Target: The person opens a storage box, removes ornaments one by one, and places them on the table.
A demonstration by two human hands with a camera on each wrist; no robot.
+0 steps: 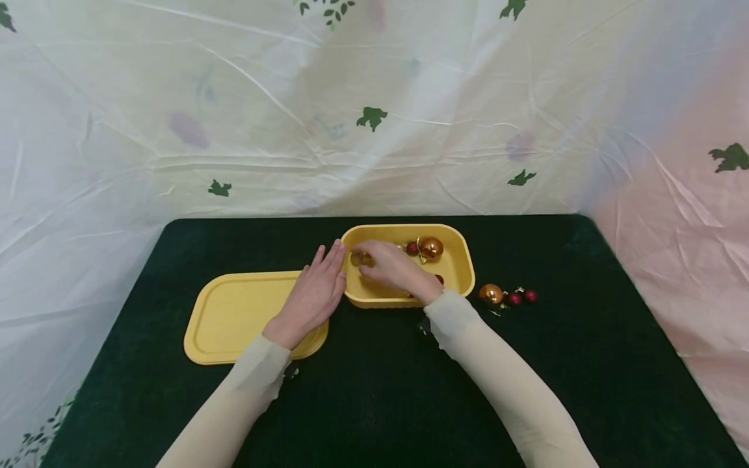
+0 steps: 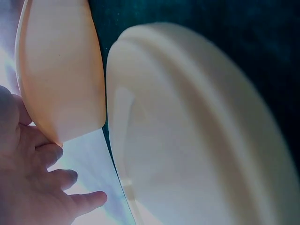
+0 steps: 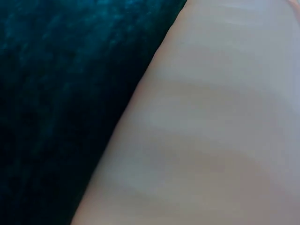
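A yellow box (image 1: 471, 273) stands near the table's back edge. Inside its left end, my right hand (image 1: 389, 264) pinches a gold Christmas bauble (image 1: 358, 259), partly hidden by the fingers. Further right in the box lie a copper-coloured bauble (image 1: 432, 248) and a small red bauble (image 1: 412, 249); more red pieces show partly behind the wrist. My left hand (image 1: 313, 292), fingers straight, touches the box's left side. In the left wrist view, its fingers (image 2: 63, 179) are against the box wall (image 2: 61, 70). The right wrist view does not show the right hand.
The yellow lid (image 1: 240, 318) lies flat left of the box, partly under the left forearm. To the right of the box lie another copper bauble (image 1: 491, 294) and small red baubles (image 1: 515, 298). A dark green cloth (image 1: 363, 403) covers the table; a patterned curtain (image 1: 409, 162) hangs behind.
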